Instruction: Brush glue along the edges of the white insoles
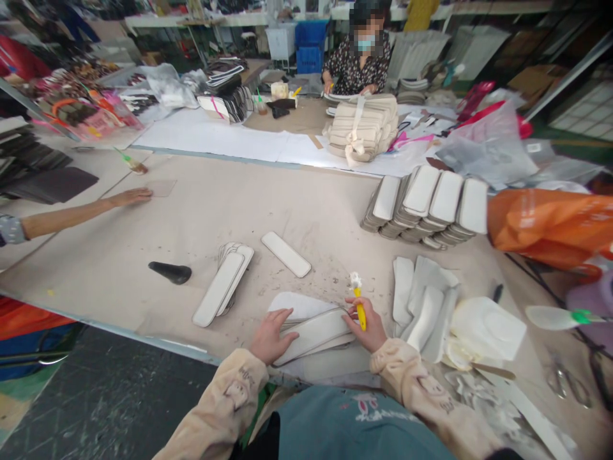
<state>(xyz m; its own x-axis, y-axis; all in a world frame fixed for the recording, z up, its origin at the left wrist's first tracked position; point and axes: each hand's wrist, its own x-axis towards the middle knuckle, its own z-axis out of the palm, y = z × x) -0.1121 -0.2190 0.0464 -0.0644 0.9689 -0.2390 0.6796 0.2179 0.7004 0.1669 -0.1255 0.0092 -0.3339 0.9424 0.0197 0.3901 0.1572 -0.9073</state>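
Observation:
My right hand [366, 326] is closed around a small yellow-handled brush [361, 313], its white-coated head pointing away from me. Fingertips of that hand also touch the right end of a pale, rounded strip [313, 333]. At the strip's left end lies my left hand [272, 335], fingers spread and thumb on the surface. Under this strip are several similar pieces, partly hidden, and a wider white piece [297, 301]. A single strip [286, 254] lies flat just beyond. To the left is a fanned stack of strips [224, 281], with a black, tapered tool [170, 271] beside it.
Bundled panels [426, 201] stand at the right, near loose grey pieces [426, 306], a white container [488, 329] and scissors [569, 383]. Another person's hand [131, 197] reaches in from the left. A masked co-worker [361, 64] sits across, behind a tied bundle [364, 128].

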